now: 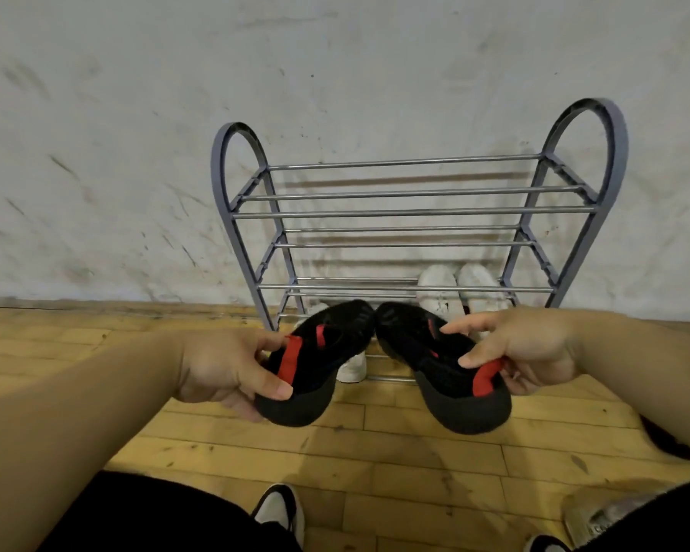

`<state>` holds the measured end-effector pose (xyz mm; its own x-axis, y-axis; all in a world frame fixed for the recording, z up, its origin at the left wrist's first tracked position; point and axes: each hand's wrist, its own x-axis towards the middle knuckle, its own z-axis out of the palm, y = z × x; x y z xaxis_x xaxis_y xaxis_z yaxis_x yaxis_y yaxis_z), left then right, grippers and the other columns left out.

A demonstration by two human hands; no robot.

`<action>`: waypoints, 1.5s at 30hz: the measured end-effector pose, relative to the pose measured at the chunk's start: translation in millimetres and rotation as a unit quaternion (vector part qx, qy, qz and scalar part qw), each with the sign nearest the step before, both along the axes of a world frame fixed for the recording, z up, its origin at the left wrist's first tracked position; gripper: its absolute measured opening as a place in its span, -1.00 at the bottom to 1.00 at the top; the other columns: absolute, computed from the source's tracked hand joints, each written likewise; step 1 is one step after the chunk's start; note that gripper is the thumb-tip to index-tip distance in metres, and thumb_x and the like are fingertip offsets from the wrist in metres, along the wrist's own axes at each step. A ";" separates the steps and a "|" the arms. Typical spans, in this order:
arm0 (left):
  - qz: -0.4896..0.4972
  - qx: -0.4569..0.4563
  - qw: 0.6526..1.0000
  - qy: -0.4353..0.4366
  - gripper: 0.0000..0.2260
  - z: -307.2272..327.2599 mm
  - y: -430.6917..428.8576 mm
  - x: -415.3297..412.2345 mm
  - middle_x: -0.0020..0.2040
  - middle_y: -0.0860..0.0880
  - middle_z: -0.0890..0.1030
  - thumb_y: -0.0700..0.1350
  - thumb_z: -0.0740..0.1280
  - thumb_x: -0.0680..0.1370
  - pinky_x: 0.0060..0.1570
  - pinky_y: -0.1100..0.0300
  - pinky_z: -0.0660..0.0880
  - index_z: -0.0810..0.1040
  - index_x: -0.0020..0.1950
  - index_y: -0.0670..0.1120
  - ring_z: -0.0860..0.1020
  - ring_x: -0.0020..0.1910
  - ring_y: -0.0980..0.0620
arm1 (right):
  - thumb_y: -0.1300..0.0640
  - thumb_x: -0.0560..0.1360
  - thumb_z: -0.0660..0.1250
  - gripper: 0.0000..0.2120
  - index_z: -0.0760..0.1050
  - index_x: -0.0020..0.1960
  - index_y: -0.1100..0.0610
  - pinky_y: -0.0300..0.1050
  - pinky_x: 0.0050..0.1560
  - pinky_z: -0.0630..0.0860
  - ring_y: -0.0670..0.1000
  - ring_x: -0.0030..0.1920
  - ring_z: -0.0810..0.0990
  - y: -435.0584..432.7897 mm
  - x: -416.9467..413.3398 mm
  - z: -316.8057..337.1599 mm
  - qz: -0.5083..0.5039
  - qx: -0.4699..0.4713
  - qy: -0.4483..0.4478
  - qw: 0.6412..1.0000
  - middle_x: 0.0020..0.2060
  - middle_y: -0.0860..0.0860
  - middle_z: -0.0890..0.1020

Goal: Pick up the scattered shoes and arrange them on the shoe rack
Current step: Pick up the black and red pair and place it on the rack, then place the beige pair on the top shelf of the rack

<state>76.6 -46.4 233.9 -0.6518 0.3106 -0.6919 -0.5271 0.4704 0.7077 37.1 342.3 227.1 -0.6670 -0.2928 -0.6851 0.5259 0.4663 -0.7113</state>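
The left hand (pixel 220 368) grips one black-and-red shoe (pixel 315 364) at its heel, fingers curled around it. The right hand (pixel 530 348) pinches the second black-and-red shoe (pixel 439 364) the same way. Both shoes hang in front of the shoe rack (pixel 407 211), toes almost touching, near the white sneakers (pixel 455 290) on its low shelf.

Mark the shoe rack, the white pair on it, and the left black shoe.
shoe rack (pixel 411 211): head view, top shelf's front rail.
white pair (pixel 439 286): head view, left shoe's toe.
left black shoe (pixel 349 318): head view, toe.
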 end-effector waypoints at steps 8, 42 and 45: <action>-0.058 -0.075 0.995 -0.040 -0.22 -13.7 -2.8 1.2 0.35 -0.13 0.58 -0.26 0.60 0.39 0.08 -0.02 0.63 0.38 0.51 0.14 0.65 0.21 -0.22 | 0.26 0.53 0.47 -0.48 0.52 0.34 -0.21 -0.20 -0.28 0.32 -0.08 -0.40 0.30 -38.4 2.7 -25.3 -0.048 0.035 -0.010 0.998 0.02 0.03 0.55; 0.193 -0.251 0.913 0.256 -0.22 -168.7 -74.6 -15.2 0.57 0.10 0.32 0.19 0.45 0.51 0.16 0.12 0.47 0.09 0.62 0.29 0.48 0.33 0.10 | -0.20 0.52 0.40 -0.32 0.28 0.55 -0.05 0.08 0.44 0.39 0.11 0.46 0.35 -220.7 -69.7 -161.6 0.057 0.230 0.341 0.910 0.49 -0.02 0.31; 0.244 -0.257 0.905 0.236 -0.25 -159.1 -106.6 41.3 0.53 0.13 0.36 0.22 0.44 0.50 0.19 0.08 0.51 0.13 0.60 0.29 0.48 0.32 0.13 | -0.25 0.51 0.42 -0.31 0.30 0.55 -0.06 -0.03 0.30 0.47 0.08 0.36 0.45 -261.7 -54.3 -128.0 0.190 0.186 0.297 0.917 0.51 0.00 0.32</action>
<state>117.9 -153.0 74.8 -0.8849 -0.3776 -0.2726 -0.4574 0.5946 0.6613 -17.1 80.6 99.1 -0.8528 -0.4018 -0.3336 -0.1545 0.8043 -0.5737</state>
